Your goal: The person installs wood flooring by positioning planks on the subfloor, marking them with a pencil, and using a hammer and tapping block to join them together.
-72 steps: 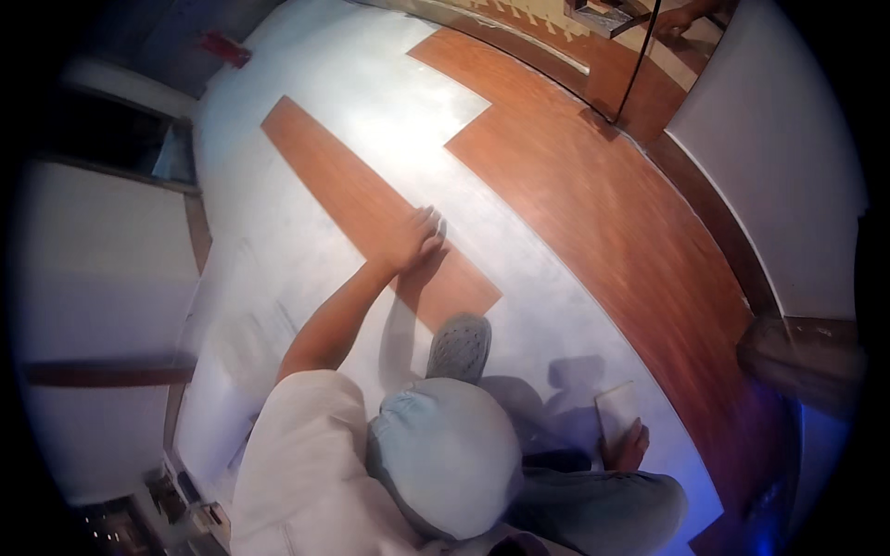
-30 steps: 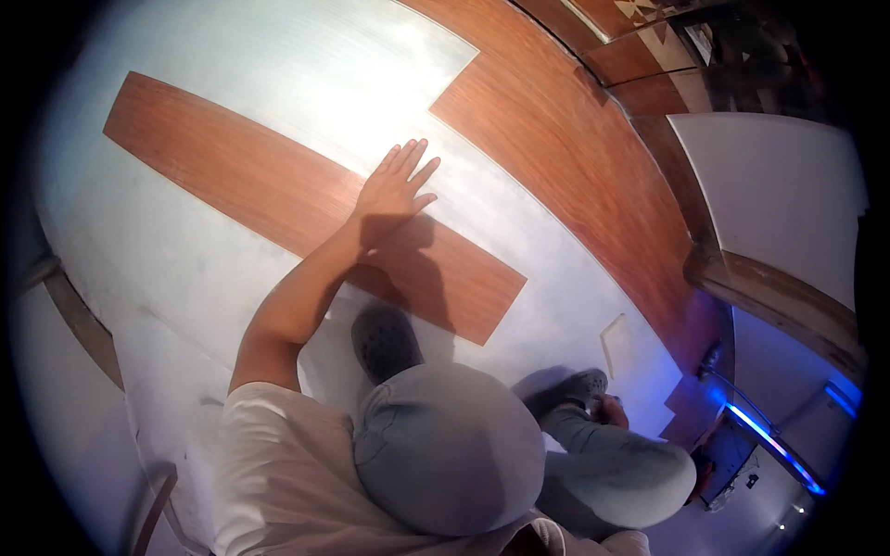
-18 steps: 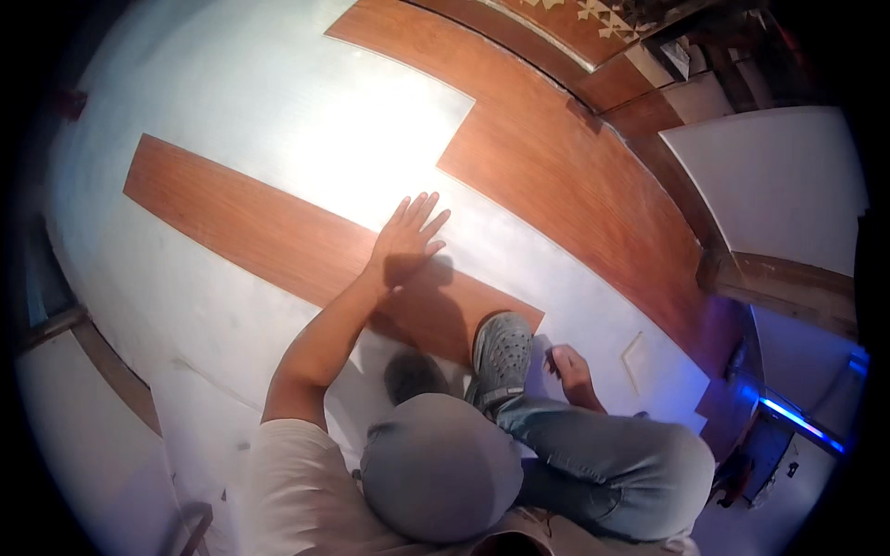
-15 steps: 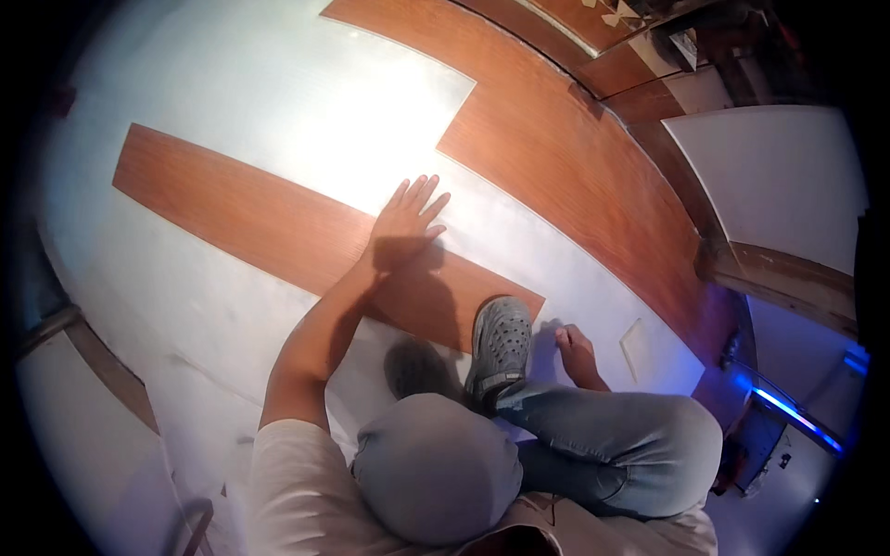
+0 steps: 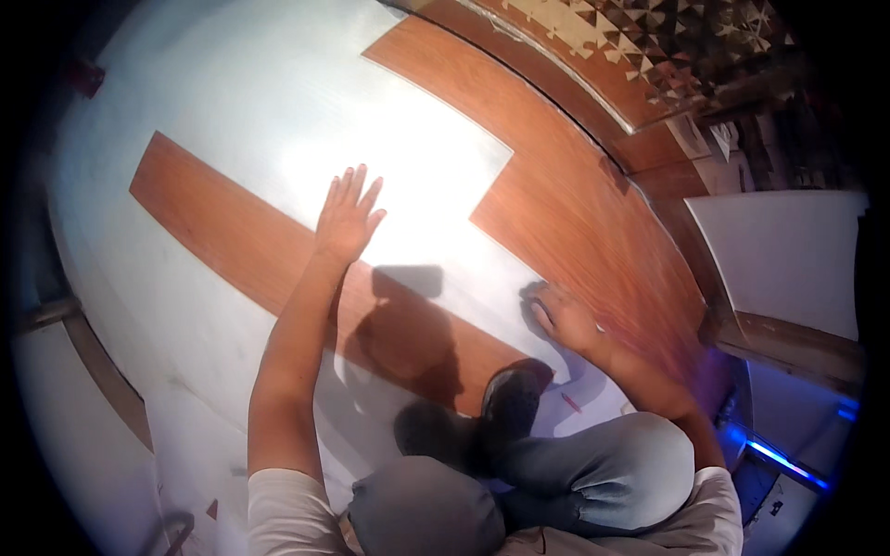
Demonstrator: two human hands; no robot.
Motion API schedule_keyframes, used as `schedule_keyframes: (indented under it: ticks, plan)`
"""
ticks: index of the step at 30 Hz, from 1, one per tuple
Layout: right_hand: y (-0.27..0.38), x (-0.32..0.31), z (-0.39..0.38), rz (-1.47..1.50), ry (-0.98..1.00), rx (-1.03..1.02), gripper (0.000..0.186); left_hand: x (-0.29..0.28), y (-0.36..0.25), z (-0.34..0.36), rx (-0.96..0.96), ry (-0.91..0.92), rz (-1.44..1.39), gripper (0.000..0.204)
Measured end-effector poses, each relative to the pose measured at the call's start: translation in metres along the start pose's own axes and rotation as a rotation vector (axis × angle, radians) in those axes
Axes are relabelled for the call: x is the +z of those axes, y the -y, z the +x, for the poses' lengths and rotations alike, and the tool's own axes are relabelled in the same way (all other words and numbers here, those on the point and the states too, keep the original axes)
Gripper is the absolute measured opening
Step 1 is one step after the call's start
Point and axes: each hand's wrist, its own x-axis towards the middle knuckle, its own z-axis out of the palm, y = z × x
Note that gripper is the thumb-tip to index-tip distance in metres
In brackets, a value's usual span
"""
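The pale underlay (image 5: 232,102) covers most of the floor in front of you, smooth and whitish, with a strong patch of light near its middle. On the right side lies the laid wood flooring (image 5: 575,213), a wide reddish-brown area whose edge makes a step toward the underlay. Beyond it, at the top right, you see a patterned strip (image 5: 649,37) with small triangles, and at the right a white panel (image 5: 788,250) stands on a dark wooden base.

The loose plank (image 5: 222,222) lies alone on the underlay — long, reddish-brown, running from the upper left down toward your shoe. It is apart from the laid flooring; a band of bare underlay stays between them.

Your knee (image 5: 612,463) in grey trousers is bent at the lower edge, and your dark shoe (image 5: 505,408) rests at the near end of the plank, on or just beside it.

Your left hand (image 5: 348,218) lies flat on the plank's far edge, the fingers straight and spread — the grip is open and holds nothing. Your right hand (image 5: 561,315) rests on the underlay just beside the edge of the laid flooring, fingers curled down; I cannot tell if it holds anything.
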Motion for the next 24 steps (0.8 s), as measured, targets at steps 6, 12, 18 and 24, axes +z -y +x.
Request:
schedule_keyframes:
  ticks: [6, 12, 18, 24]
  plan:
    - [0.001, -0.003, 0.171, 0.024, 0.003, -0.342, 0.017, -0.013, 0.079, 0.062, -0.184, -0.134, 0.063, 0.053]
    - [-0.001, 0.004, 0.342, -0.016, -0.127, -0.424, 0.017, -0.015, 0.079, 0.079, -0.202, -0.198, -0.085, 0.051]
    - [0.017, 0.01, 0.512, -0.149, -0.141, -0.367, 0.029, -0.011, 0.095, 0.08, -0.261, -0.108, -0.146, 0.055]
    - [-0.015, 0.015, 0.605, -0.235, -0.149, -0.604, 0.029, -0.014, 0.097, 0.086, -0.269, -0.057, -0.189, 0.054]
